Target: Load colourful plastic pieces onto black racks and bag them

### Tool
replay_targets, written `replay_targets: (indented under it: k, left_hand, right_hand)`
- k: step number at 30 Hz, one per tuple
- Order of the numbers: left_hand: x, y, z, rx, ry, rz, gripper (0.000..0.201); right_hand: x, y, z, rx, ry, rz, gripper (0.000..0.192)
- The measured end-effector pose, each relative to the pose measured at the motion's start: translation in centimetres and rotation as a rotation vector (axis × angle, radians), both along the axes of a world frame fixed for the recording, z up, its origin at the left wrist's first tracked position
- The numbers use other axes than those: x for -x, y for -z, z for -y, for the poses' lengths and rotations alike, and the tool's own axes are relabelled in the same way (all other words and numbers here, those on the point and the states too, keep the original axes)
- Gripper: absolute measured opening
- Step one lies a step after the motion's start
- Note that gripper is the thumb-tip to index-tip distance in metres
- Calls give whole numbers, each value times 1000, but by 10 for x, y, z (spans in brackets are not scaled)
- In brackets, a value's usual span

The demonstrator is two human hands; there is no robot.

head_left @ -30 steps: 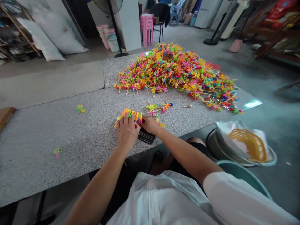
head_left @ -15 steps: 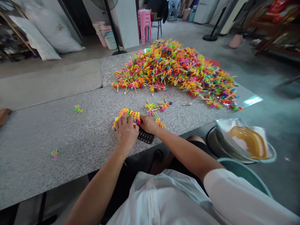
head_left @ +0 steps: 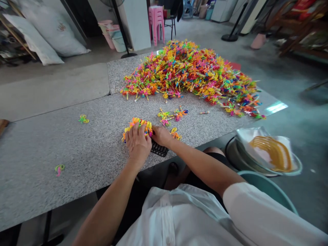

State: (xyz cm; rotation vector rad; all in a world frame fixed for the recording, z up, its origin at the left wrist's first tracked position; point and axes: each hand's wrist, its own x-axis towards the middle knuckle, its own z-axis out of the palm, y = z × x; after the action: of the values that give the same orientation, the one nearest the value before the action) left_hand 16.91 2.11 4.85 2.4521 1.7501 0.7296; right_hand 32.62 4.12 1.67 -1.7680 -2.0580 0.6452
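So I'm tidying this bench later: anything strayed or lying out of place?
Yes. A few coloured plastic pieces lie apart from the big pile: one at the table's far left, another near its front edge. Nothing looks broken or spilled off the table.

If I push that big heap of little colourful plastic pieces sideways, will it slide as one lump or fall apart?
Probably it falls apart: the big heap is loose small pieces, with strays already scattered on the granite table. The pieces look thin and light, likely easy to shove. Their loops and stems may snag, so clumps could drag together.
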Motion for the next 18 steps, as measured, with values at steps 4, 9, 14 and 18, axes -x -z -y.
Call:
replay_targets:
  k: [4, 9, 14, 18]
  left_hand:
    - [0, 2, -2, -1, -6, -5, 62]
    - [-1, 7, -4, 2, -15, 19, 57]
    - [-1, 6, -5, 33, 3, 44, 56]
    - [-1, 4, -4, 13, -5, 30, 53]
  right_hand:
    - [9, -8, 8, 51, 76, 63, 27]
    - [13, -9, 9, 55, 92, 109, 29]
    - [16, -2, 10, 31, 100, 141, 29]
    - [18, 0, 9, 36, 124, 139, 28]
